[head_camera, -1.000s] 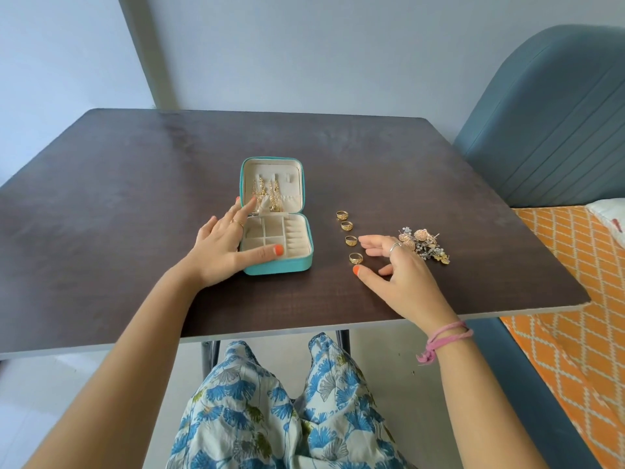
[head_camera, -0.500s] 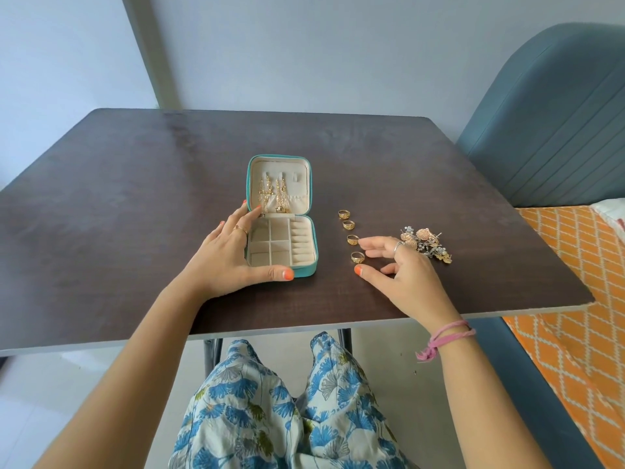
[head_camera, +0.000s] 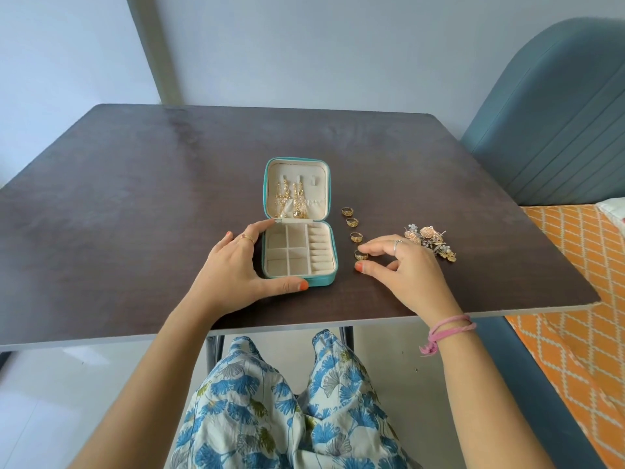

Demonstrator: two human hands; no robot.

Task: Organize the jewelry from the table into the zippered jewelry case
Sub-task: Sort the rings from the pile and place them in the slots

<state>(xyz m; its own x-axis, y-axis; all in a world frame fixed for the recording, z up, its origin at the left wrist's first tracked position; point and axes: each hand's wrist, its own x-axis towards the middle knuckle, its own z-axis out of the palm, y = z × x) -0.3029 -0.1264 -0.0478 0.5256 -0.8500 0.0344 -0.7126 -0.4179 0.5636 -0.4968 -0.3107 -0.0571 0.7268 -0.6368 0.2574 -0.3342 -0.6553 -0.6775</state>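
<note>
- My left hand (head_camera: 236, 269) rests against the left side of the teal jewelry case (head_camera: 299, 245), fingers straight along its wall and thumb laid across the near front edge; a second ago the fingers reached over the hinge and into the tray, and now they have pulled back to the outer rim.
- The case lies open on the dark table (head_camera: 135, 198), lid flat behind the tray, gold necklaces (head_camera: 291, 199) hanging inside the lid. It has shifted a little to the right in view since the earlier pictures.
- My right hand (head_camera: 402, 269) has closed in on the nearest gold ring (head_camera: 360, 254): index fingertip touching it from the far side, thumb just beside it on the near side. Earlier the gap was wider. I cannot tell whether the ring is pinched yet; it sits on the table.
- Three more rings (head_camera: 351, 221) lie in a row beyond it, unmoved.
- The pile of earrings (head_camera: 429, 240) lies just behind my right knuckles, as before.
</note>
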